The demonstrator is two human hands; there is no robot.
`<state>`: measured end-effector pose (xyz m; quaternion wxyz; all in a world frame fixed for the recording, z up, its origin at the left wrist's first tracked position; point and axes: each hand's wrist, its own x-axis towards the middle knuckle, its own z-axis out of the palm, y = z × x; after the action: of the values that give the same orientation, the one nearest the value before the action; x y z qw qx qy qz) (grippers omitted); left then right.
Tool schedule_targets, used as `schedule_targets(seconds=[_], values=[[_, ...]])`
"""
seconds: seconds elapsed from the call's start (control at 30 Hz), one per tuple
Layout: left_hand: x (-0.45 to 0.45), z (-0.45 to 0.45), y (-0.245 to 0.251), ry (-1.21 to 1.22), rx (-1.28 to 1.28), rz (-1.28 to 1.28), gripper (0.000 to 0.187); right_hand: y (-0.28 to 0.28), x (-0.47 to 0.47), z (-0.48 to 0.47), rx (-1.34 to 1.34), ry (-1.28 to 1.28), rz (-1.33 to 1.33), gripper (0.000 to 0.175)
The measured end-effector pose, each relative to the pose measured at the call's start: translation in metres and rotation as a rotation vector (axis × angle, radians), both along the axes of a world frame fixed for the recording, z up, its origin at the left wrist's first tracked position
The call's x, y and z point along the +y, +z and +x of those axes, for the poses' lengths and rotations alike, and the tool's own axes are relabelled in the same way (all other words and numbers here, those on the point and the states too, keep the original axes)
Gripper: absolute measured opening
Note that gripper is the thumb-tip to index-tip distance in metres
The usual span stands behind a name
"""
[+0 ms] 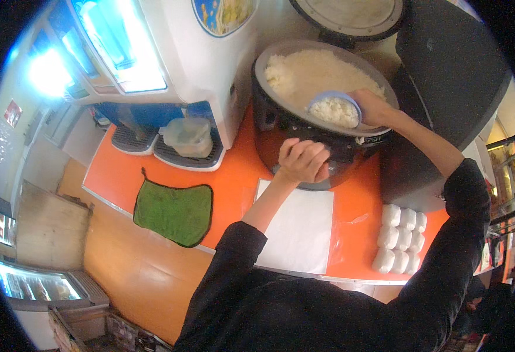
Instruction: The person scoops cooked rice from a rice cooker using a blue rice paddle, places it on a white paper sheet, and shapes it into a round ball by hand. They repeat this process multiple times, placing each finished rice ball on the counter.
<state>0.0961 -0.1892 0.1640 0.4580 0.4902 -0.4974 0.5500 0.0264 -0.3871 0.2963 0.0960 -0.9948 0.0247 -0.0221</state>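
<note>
A large black rice cooker (284, 145) stands on an orange counter (235, 176), its pot filled with cooked white rice (328, 70). My right hand (370, 108) grips a small blue bowl (333, 94) by its side, over the near edge of the pot. White rice (336, 112) fills the bowl, which is tilted toward me. In front of the cooker, my left hand (305, 160) is curled into a fist, and nothing shows in it. Below that fist lies a white paper sheet (297, 229), with clear plastic film (350, 224) along its right side.
Several white wrapped rolls (400, 240) sit in rows at the right, by a dark grey machine (451, 66). A green cloth (174, 213) lies left of the paper. Behind it, a plastic container (189, 136) rests on a white dispenser's drip tray (213, 156). The cooker's lid (350, 15) stands raised.
</note>
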Motion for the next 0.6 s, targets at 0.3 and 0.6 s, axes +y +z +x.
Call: schedule_targets(seconds=[0.3,0.6], values=[[0.003,0.003,0.0,-0.008,-0.014,0.035,0.017,0.041,-0.021,0.008,0.144,0.18,-0.136,0.028],[0.002,0.002,0.0,0.004,-0.009,0.029,0.02,0.074,0.006,-0.027,0.479,-0.44,0.568,0.029]])
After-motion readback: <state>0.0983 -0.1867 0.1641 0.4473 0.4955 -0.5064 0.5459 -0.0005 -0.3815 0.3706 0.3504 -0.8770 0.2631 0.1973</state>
